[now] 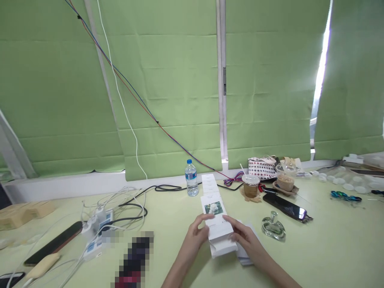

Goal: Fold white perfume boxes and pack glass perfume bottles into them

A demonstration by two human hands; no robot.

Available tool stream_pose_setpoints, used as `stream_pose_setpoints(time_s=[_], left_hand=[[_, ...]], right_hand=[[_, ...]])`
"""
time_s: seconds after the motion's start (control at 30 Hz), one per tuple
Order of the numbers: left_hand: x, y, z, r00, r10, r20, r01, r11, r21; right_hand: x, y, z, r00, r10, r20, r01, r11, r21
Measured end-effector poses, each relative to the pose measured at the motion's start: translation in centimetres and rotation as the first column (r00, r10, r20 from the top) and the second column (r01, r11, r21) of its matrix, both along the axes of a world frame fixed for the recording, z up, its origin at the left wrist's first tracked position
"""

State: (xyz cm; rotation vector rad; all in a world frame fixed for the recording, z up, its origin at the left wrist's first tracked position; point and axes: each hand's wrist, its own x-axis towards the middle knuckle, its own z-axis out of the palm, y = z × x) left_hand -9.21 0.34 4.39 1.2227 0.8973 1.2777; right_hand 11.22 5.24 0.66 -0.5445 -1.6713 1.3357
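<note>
Between my two hands is a small white cardboard box with a photo of a white flower near its far end. My left hand grips its left edge, thumb and fingers bent around the side. On the opposite edge, my right hand pinches the box with fingers and thumb. The near end looks like an unfolded or open flap. Beyond it, a row of white boxes or cards runs toward the wall. Partly hidden beneath my right hand lie flat white pieces, perhaps card.
A water bottle stands behind. To the right are a clear glass bottle, a black phone, and drink cups. Power strips with tangled cables lie left, near a pixelated dark object.
</note>
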Motion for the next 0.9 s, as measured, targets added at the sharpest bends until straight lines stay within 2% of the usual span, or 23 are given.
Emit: stream_pose_setpoints(time_s=[0.07, 0.13, 0.2, 0.3, 0.43, 0.5, 0.7, 0.9], left_hand=[[-0.3, -0.1, 0.1, 0.989, -0.144, 0.037, 0.144, 0.99, 0.0], [-0.3, -0.2, 0.3, 0.975, -0.21, 0.067, 0.211, 0.977, -0.013], [-0.1, -0.2, 0.3, 0.979, -0.187, 0.08, 0.189, 0.982, -0.022], [0.3, -0.3, 0.6, 0.99, -0.118, 0.08, 0.122, 0.992, -0.035], [0.5, -0.5, 1.0, 0.991, -0.113, 0.078, 0.116, 0.992, -0.041], [0.5, -0.6, 1.3, 0.992, -0.104, 0.074, 0.107, 0.994, -0.037], [0.5, -0.6, 1.3, 0.993, -0.108, 0.053, 0.109, 0.994, -0.028], [0.3, -0.4, 0.8, 0.991, -0.121, 0.049, 0.122, 0.993, -0.011]], right_hand=[[0.2, 0.4, -0.2, 0.999, -0.014, -0.036, 0.012, 0.999, -0.035], [0.2, 0.7, -0.4, 0.998, -0.019, -0.064, 0.014, 0.998, -0.067], [0.2, 0.8, -0.5, 0.996, 0.002, -0.089, -0.01, 0.996, -0.093], [0.2, 0.6, -0.2, 0.985, 0.097, -0.142, -0.115, 0.986, -0.123], [0.5, 0.2, 0.4, 0.939, 0.265, -0.218, -0.298, 0.945, -0.134], [0.7, 0.1, 0.7, 0.927, 0.302, -0.223, -0.335, 0.933, -0.133], [0.7, 0.1, 0.9, 0.941, 0.273, -0.2, -0.303, 0.942, -0.143], [0.5, 0.1, 0.5, 0.971, 0.165, -0.176, -0.188, 0.974, -0.127]])
